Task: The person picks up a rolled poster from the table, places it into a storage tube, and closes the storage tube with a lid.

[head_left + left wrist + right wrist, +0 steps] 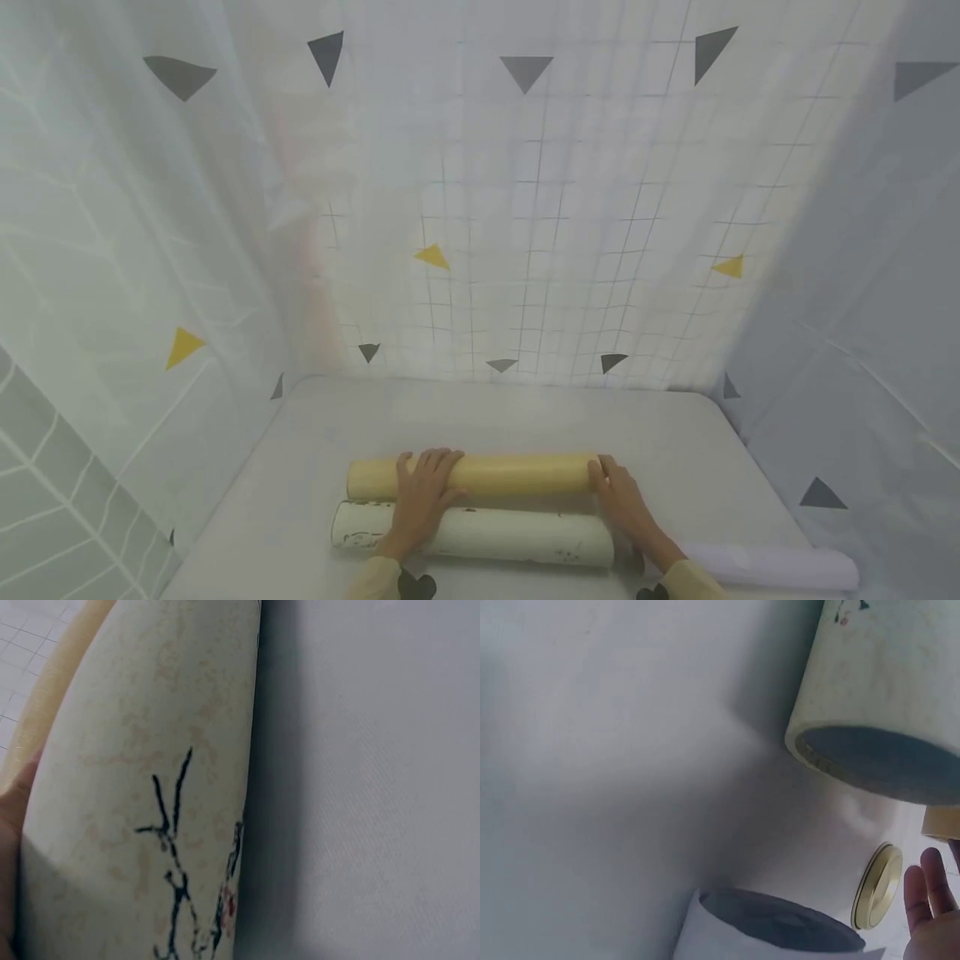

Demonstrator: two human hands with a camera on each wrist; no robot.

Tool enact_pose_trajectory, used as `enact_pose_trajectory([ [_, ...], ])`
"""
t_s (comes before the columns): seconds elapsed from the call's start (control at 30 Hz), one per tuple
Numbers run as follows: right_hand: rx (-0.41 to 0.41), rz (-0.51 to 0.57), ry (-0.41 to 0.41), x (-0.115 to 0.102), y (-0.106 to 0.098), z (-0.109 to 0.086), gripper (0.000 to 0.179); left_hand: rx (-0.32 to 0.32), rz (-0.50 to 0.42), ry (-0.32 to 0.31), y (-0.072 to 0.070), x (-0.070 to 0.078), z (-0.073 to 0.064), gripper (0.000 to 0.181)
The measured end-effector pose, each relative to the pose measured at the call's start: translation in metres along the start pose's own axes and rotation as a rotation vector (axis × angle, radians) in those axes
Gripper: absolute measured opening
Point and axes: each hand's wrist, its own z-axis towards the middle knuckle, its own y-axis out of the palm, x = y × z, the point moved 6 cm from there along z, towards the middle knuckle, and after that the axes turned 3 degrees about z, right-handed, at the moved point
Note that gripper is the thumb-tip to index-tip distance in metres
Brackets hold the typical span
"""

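Note:
A yellow roll [525, 473] lies crosswise on the white surface. My left hand [423, 500] grips it left of its middle, fingers over the top and thumb on the near side. At its right end, the fingertips of my right hand [622, 500] touch the roll, and in the right wrist view two fingers [934, 881] extend fairly straight. A pale roll printed with dark branches [525, 537] lies parallel on the near side, under my left forearm. The left wrist view shows this branch-printed roll [142, 787] close up; its hollow end [885, 761] appears in the right wrist view.
A white roll [780, 567] lies at the near right, its open end [780, 922] showing in the right wrist view. A round gold lid-like piece [877, 889] is near my right hand. Curtains with triangle prints [525, 208] surround the white table [480, 417].

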Motion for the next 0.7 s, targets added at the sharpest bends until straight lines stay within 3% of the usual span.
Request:
enact_pose_trajectory([
  [0.17,0.061,-0.024,-0.029,0.005,-0.011,0.006,0.050,0.008,-0.006,-0.001,0.000,-0.001,0.000,0.063],
  [0.3,0.074,-0.115,-0.133,0.006,-0.023,0.008,0.040,0.021,0.009,0.006,0.004,-0.002,0.001,0.063],
  [0.43,0.011,-0.251,-0.191,0.005,-0.023,0.005,0.044,0.024,0.007,-0.001,0.004,-0.002,0.001,0.063],
  [0.57,-0.107,-0.368,-0.142,0.010,-0.015,0.001,0.042,0.037,0.005,0.007,0.002,-0.001,0.001,0.062],
  [0.7,-0.123,-0.408,-0.134,0.015,-0.011,0.000,0.045,0.034,0.002,0.013,0.001,0.000,0.002,0.062],
])
